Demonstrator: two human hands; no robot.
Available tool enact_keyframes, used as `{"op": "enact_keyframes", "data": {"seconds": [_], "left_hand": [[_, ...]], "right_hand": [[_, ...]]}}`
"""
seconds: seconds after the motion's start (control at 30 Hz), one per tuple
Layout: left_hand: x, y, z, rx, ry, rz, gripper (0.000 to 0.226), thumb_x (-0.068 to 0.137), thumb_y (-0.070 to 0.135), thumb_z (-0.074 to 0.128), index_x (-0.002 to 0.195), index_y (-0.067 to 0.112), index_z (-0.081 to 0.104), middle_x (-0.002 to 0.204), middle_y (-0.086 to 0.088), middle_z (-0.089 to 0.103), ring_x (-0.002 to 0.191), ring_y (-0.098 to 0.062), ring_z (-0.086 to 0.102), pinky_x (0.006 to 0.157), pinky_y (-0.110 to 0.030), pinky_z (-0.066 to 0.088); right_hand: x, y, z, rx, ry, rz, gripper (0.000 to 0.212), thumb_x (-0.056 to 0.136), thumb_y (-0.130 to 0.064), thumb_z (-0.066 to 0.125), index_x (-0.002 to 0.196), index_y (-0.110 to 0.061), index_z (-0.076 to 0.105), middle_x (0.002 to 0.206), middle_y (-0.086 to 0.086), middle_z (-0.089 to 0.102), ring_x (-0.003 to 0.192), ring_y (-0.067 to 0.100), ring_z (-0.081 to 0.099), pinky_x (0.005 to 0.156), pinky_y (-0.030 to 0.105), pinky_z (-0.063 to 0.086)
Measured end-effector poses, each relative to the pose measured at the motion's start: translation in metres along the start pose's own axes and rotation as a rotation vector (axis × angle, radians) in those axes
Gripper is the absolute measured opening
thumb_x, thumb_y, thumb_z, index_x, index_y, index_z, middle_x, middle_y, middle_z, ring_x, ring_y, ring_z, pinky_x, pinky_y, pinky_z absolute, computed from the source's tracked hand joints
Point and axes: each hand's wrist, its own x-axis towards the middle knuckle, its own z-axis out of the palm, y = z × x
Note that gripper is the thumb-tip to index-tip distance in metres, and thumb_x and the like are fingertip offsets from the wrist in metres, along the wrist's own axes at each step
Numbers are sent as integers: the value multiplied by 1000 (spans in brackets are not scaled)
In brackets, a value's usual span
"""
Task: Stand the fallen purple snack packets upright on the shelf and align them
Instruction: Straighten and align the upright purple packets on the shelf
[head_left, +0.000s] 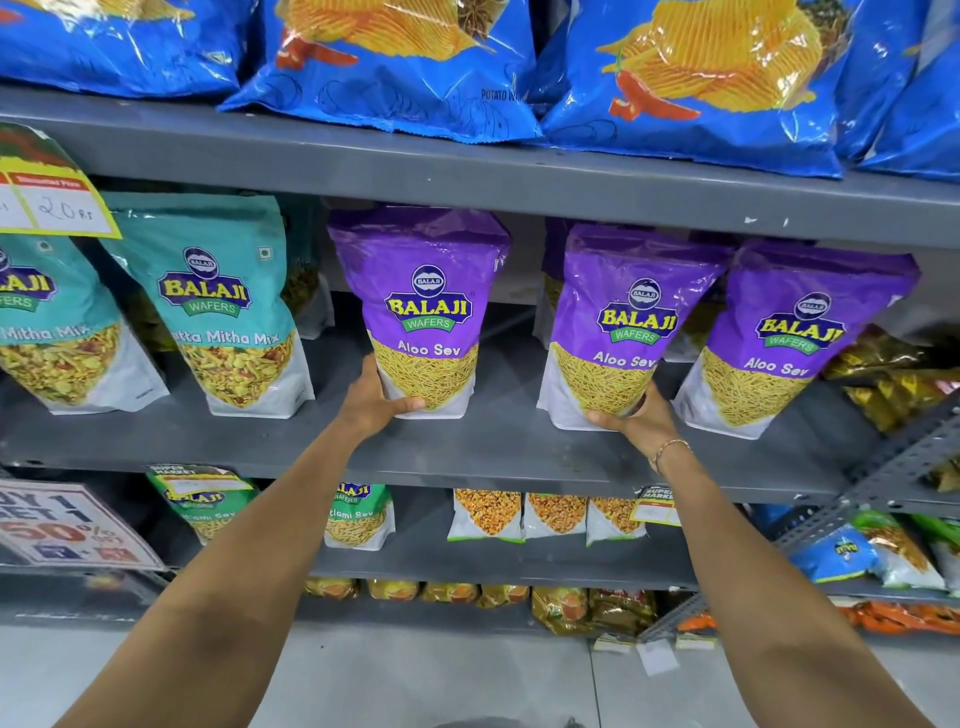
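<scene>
Single head-worn wide-angle view, facing forward and slightly down, close to the grey shelf (498, 452), arm's reach

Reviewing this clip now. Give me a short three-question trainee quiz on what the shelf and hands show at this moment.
1. True or false: the left hand grips the base of a teal packet.
2. How many purple packets stand in the front row of the middle shelf?
3. Which purple packet does the right hand hold: A left, B middle, C right?

Key: 1 false, it holds the left purple packet; 2 three; 3 B.
</scene>
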Motion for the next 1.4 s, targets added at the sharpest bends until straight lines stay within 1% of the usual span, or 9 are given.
{"op": "enact_keyframes", "data": {"seconds": [0.53, 0.67, 0.77, 0.87, 0.93, 1.0, 1.17, 1.3, 1.4], "left_hand": [[-6, 2, 1, -37, -11, 9, 89, 71, 22, 80, 139, 11, 23, 141, -11, 44, 131, -29, 43, 100, -38, 41], [-28, -3, 16, -168, 330, -1, 101, 61, 23, 87, 140, 6, 28, 143, -15, 36, 133, -26, 38, 108, -37, 36], [-56, -3, 48, -218, 492, 92, 63, 64, 19, 85, 114, 8, 49, 113, -10, 54, 101, -21, 54, 94, -38, 47], [-71, 15, 87, -159, 228, 257, 31, 68, 21, 82, 89, 12, 61, 86, 2, 61, 78, -11, 57, 75, -23, 48], [-66, 31, 109, -110, 30, 301, 32, 69, 21, 81, 94, 11, 63, 92, 0, 63, 82, -9, 57, 70, -9, 43], [-55, 45, 127, -79, -93, 291, 54, 68, 22, 83, 114, 10, 57, 113, -4, 59, 99, -12, 55, 80, -8, 43], [-31, 74, 156, -87, -203, 242, 109, 62, 25, 86, 146, 7, 19, 153, -8, 26, 141, -21, 29, 115, -37, 28], [-13, 82, 167, -168, -180, 256, 107, 53, 38, 90, 140, 13, 33, 144, -6, 43, 133, -18, 43, 110, -40, 39], [-12, 88, 177, -206, -188, 207, 101, 61, 13, 87, 141, 10, 26, 137, 0, 43, 124, -12, 44, 89, -9, 42]], "right_hand": [[2, 1, -6, -51, -27, 14, 90, 58, -25, 88, 131, -20, 36, 129, 4, 54, 109, 17, 50, 92, 32, 44], [-2, 9, -9, -29, -45, 2, 104, 56, -26, 90, 138, -21, 27, 136, 1, 49, 120, 19, 49, 99, 38, 46], [-8, 16, -12, 37, 19, 3, 78, 72, -13, 79, 135, -10, 33, 123, 2, 52, 111, 16, 52, 94, 32, 44], [-17, 24, -23, 101, 257, -6, 29, 87, -18, 62, 115, -11, 53, 99, 2, 56, 91, 8, 55, 86, 25, 40], [-20, 31, -37, 155, 428, -56, 9, 88, -19, 62, 88, -24, 54, 80, -4, 53, 71, -2, 51, 79, 24, 41], [-21, 36, -53, 186, 529, -57, 21, 85, -22, 66, 77, -30, 49, 74, -6, 54, 65, -3, 53, 75, 20, 44], [-19, 44, -107, 155, 593, -53, 27, 77, -26, 75, 79, -33, 48, 74, -6, 59, 67, -1, 57, 72, 21, 44], [-8, 49, -141, 135, 614, -65, 36, 73, -21, 78, 83, -31, 45, 77, -5, 54, 69, 0, 53, 71, 16, 43], [8, 57, -161, 54, 587, -15, 50, 69, -17, 81, 92, -23, 37, 95, 3, 42, 82, 7, 47, 74, 13, 42]]}}
